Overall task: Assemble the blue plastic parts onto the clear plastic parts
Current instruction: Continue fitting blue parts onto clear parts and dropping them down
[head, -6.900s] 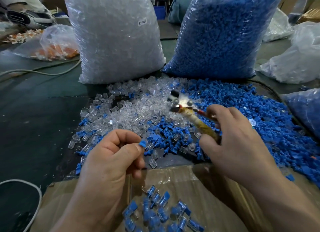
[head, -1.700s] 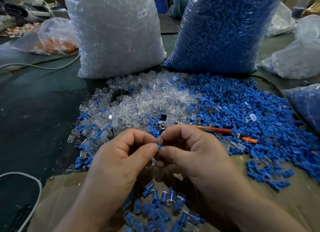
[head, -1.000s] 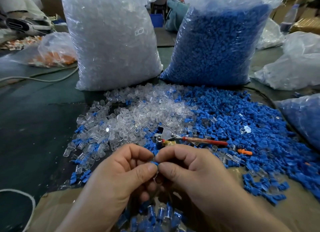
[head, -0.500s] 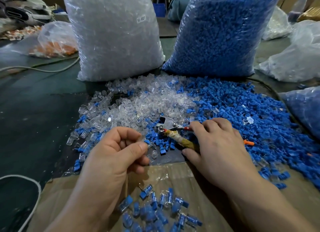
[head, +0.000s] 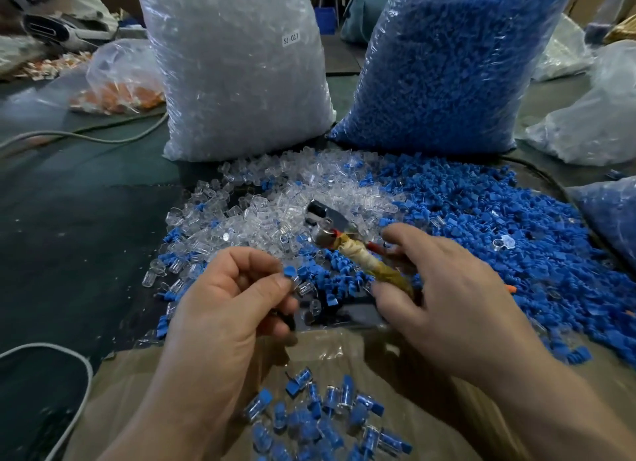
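- L hand [head: 227,309], centre frame: thumb + forefinger pinch small blue-capped clear plastic piece [head: 292,275].
- R hand [head: 447,298] curled round tape-wrapped metal tool [head: 364,259], centre-right.
- Loose clear plastic parts [head: 275,202] mid-frame, blue plastic parts [head: 499,226] right.

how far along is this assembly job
Done: a small batch of assembled pieces on the cardboard. In hand: left hand pinches a blue part, right hand grips the wrapped-handle tool. Left: large loose piles of clear parts and blue parts, plus two full bags.
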The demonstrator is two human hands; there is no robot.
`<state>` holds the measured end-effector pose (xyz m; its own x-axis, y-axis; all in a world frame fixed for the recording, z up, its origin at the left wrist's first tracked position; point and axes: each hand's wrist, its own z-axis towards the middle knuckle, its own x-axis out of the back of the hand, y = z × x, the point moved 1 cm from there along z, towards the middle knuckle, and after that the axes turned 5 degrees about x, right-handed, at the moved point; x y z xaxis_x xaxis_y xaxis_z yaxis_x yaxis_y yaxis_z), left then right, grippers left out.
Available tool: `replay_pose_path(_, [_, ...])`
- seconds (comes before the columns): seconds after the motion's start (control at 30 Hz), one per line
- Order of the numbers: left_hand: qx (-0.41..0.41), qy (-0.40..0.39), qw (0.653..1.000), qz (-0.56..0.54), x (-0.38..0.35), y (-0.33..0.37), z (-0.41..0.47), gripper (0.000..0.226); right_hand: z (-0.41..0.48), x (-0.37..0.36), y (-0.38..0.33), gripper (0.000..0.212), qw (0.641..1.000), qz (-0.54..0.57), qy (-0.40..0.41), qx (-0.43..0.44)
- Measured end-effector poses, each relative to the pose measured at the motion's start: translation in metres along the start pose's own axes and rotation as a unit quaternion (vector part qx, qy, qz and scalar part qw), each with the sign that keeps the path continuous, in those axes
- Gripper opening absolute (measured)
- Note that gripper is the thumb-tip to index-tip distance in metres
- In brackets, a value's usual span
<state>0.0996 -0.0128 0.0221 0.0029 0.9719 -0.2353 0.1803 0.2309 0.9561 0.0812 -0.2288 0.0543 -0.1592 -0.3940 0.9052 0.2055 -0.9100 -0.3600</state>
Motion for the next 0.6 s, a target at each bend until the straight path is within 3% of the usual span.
replay_pose_path(0.13, [-0.040,0.002,0.999,0.005,-0.001,0.004,-0.002,0.015,-0.008,0.001,-0.008,0.053,0.998,0.001,-0.026,0.052])
replay_pose_path(0.27, [-0.043,-0.010,0.999,-0.017,-0.001,0.008,-0.006,0.017,-0.010,0.003,-0.011,0.053,0.997,0.016,-0.033,0.067])
replay_pose_path(0.6, [-0.082,-0.009,0.995,0.050,0.001,0.012,-0.011,0.016,-0.010,0.002,-0.011,0.053,0.994,0.009,-0.058,0.094])
